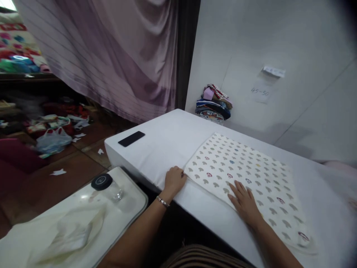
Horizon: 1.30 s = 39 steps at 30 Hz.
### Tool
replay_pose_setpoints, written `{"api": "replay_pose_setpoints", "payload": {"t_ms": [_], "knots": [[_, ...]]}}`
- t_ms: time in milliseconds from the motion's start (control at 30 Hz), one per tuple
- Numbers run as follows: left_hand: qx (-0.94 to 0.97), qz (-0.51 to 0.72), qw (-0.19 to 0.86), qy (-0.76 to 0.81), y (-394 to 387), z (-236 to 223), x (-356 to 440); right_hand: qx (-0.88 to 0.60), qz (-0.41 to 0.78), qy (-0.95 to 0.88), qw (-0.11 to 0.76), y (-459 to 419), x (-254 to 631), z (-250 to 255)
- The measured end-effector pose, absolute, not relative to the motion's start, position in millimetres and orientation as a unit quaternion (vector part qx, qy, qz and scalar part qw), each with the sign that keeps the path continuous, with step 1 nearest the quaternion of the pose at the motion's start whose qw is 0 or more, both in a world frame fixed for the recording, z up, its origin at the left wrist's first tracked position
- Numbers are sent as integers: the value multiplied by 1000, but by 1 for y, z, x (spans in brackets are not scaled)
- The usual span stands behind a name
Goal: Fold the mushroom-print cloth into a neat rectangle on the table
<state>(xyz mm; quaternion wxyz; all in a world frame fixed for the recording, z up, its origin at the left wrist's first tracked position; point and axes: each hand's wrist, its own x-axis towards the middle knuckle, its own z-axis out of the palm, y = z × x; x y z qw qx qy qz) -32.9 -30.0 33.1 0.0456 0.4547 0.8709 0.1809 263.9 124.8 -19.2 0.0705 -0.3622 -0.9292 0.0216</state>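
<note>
A cream cloth (237, 163) printed with small grey mushroom-like shapes and a few red, blue and yellow ones lies flat on the white-covered table (167, 137). At its near left corner, my left hand (175, 180) is closed with fingers and thumb pinching the edge; a bracelet circles that wrist. My right hand (245, 203) rests palm down on the cloth near its front edge, fingers apart. Nothing is held in it.
A black phone (131, 138) lies on the table's left part. A pile of folded fabrics (213, 104) stands against the wall. Lower left, a white side table (131, 186) bears a black-lidded glass jar (115, 193) and a folded pale cloth (72, 230).
</note>
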Motion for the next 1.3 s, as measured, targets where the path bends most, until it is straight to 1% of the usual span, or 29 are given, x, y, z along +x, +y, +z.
{"api": "replay_pose_setpoints", "payload": {"t_ms": [100,267,533,600,667,767,833,967,1033,1100,1133,1200,1300], "knots": [[445,185,40,875,-27,32,-34,-373,32,-925,68,125,262,-21],[420,241,72,872,-28,31,-43,-378,50,-922,75,123,260,-19],[443,221,47,868,-32,28,-44,-382,55,-919,81,120,257,-16],[446,246,53,859,-33,27,-46,-381,57,-919,80,121,256,-16],[433,296,62,849,-32,27,-48,-381,63,-919,78,121,255,-15],[419,358,38,834,-27,30,-49,-385,75,-917,72,119,254,-12],[450,346,17,823,-21,32,-47,-389,84,-915,68,117,252,-9],[507,252,25,824,-12,30,-44,-399,124,-906,58,115,250,1],[508,241,33,826,-10,27,-45,-394,175,-901,50,121,254,9],[506,253,41,824,-9,24,-47,-404,203,-890,60,133,266,17],[505,260,46,822,-10,22,-49,-421,195,-883,72,141,275,21],[507,270,54,817,-10,21,-53,-477,133,-864,94,157,297,22],[513,260,65,816,-10,21,-58,-569,27,-819,71,178,333,11]]}}
